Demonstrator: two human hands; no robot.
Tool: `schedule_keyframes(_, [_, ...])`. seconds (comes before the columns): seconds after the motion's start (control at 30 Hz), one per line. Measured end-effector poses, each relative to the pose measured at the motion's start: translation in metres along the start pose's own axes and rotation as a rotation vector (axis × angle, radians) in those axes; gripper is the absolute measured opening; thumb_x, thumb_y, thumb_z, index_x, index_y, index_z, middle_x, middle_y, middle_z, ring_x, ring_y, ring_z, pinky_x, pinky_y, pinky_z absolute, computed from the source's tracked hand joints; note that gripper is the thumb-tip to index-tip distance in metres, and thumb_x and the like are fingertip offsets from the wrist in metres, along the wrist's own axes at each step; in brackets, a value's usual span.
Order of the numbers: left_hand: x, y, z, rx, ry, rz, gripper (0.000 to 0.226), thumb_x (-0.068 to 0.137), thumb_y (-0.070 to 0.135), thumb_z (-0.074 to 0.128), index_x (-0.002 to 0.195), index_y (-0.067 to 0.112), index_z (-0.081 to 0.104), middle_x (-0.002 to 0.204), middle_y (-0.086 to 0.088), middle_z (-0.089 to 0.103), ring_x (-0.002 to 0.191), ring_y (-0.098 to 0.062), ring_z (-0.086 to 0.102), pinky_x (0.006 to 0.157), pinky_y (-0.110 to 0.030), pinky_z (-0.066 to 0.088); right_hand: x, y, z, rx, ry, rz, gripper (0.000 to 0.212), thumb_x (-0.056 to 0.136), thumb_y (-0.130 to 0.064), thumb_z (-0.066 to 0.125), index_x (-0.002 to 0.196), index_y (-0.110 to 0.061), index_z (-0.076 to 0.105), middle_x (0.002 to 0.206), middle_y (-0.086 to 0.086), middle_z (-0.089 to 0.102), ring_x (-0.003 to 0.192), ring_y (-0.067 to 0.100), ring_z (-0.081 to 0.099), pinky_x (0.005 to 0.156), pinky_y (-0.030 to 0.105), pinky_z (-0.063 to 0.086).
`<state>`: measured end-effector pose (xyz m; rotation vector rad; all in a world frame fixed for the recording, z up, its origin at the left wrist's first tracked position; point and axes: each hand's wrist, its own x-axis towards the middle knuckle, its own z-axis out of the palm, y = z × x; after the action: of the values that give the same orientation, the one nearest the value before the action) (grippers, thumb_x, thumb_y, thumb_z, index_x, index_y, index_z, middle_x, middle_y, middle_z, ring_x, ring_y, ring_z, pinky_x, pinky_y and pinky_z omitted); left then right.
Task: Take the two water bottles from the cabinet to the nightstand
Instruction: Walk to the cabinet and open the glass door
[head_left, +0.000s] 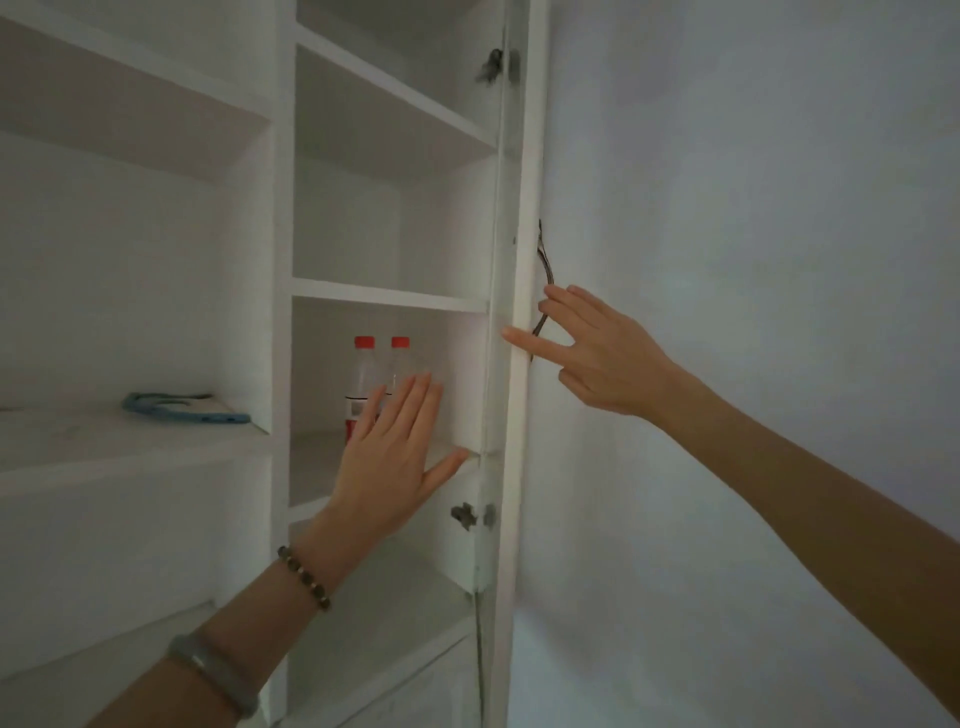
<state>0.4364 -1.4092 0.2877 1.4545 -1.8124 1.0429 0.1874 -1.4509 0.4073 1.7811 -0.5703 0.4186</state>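
Note:
Two clear water bottles with red caps stand side by side on a shelf of the white cabinet (389, 293): the left bottle (362, 374) and the right bottle (401, 358). My left hand (395, 457) is spread flat in front of them, fingers apart, covering their lower parts and holding nothing. My right hand (597, 353) is open against the edge of the swung-out cabinet door (517, 415), fingers near its dark handle (543, 270). The nightstand is out of view.
A blue object (182, 410) lies on the shelf of the left compartment. Other shelves above and below hold nothing visible. A plain white wall (753, 208) fills the right side. Door hinges (470, 514) sit on the cabinet's right wall.

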Motion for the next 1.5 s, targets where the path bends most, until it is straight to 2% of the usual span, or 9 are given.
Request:
schedule_keyframes(0.17, [0.012,0.032,0.017,-0.075,-0.012,0.029,0.076,0.091,0.061,0.014,0.139,0.004,0.030,0.144,-0.015,0.036,0.134,-0.028,0.032,0.111,-0.048,0.017,-0.041,0.026,0.006,-0.073,-0.061,0.048,0.072,0.080,-0.008,0.047,0.145,-0.024,0.021,0.133,0.030,0.044,0.128,0.042,0.037,0.112,0.047,0.020])
schedule_keyframes(0.27, [0.021,0.050,0.031,-0.103,-0.022,0.063,0.075,0.091,0.061,0.015,0.141,0.006,0.026,0.148,-0.014,0.029,0.137,-0.027,0.024,0.114,-0.041,0.008,-0.064,0.035,0.011,-0.100,-0.081,0.132,0.075,0.081,-0.011,0.050,0.146,-0.027,0.017,0.145,0.030,0.028,0.134,0.042,0.030,0.112,0.048,0.021])
schedule_keyframes(0.37, [0.028,0.065,0.040,-0.145,-0.005,0.078,0.075,0.092,0.060,0.017,0.139,0.004,0.032,0.145,-0.015,0.033,0.135,-0.026,0.022,0.111,-0.040,0.008,-0.079,0.040,0.019,-0.183,-0.060,0.147,0.081,0.078,-0.009,0.053,0.146,-0.025,0.014,0.149,0.025,0.021,0.137,0.038,0.026,0.112,0.050,0.022])
schedule_keyframes(0.47, [0.034,0.074,0.049,-0.186,0.005,0.096,0.076,0.092,0.059,0.017,0.135,0.001,0.040,0.142,-0.017,0.039,0.133,-0.028,0.030,0.110,-0.043,0.014,-0.092,0.047,0.025,-0.259,-0.065,0.131,0.084,0.077,-0.009,0.054,0.147,-0.021,0.010,0.151,0.017,0.017,0.138,0.035,0.024,0.113,0.051,0.019])
schedule_keyframes(0.67, [0.044,0.096,0.069,-0.220,-0.002,0.150,0.075,0.092,0.059,0.018,0.134,0.000,0.040,0.140,-0.018,0.042,0.130,-0.030,0.039,0.110,-0.045,0.018,-0.117,0.067,0.031,-0.346,-0.166,0.076,0.075,0.080,-0.011,0.046,0.146,-0.011,0.010,0.152,0.008,0.019,0.139,0.032,0.022,0.114,0.051,0.017])
schedule_keyframes(0.87, [0.062,0.119,0.087,-0.242,0.020,0.196,0.073,0.091,0.058,0.024,0.135,0.002,0.040,0.142,-0.016,0.040,0.132,-0.028,0.036,0.109,-0.047,0.023,-0.132,0.078,0.041,-0.326,-0.246,0.126,0.071,0.080,-0.010,0.042,0.145,-0.008,0.013,0.152,0.011,0.021,0.140,0.030,0.021,0.115,0.049,0.016])
schedule_keyframes(1.07, [0.071,0.137,0.099,-0.245,0.022,0.198,0.075,0.090,0.061,0.022,0.135,0.004,0.039,0.142,-0.015,0.040,0.132,-0.029,0.036,0.109,-0.050,0.027,-0.142,0.082,0.047,-0.241,-0.311,0.212,0.061,0.090,-0.029,0.030,0.145,-0.008,0.017,0.153,0.012,0.023,0.141,0.028,0.019,0.115,0.048,0.017])
schedule_keyframes(1.2, [0.076,0.144,0.107,-0.236,0.024,0.189,0.076,0.089,0.061,0.021,0.136,0.004,0.038,0.141,-0.017,0.041,0.131,-0.031,0.037,0.108,-0.051,0.026,-0.147,0.086,0.053,-0.216,-0.378,0.267,0.062,0.095,-0.045,0.021,0.145,-0.007,0.020,0.152,0.012,0.024,0.141,0.027,0.019,0.115,0.047,0.017])
schedule_keyframes(1.5, [0.080,0.145,0.128,-0.208,0.006,0.178,0.077,0.088,0.062,0.021,0.138,0.005,0.035,0.144,-0.016,0.037,0.133,-0.031,0.034,0.109,-0.051,0.021,-0.155,0.090,0.069,-0.180,-0.478,0.393,0.068,0.094,-0.051,0.014,0.145,-0.005,0.019,0.152,0.014,0.024,0.141,0.028,0.020,0.115,0.046,0.018])
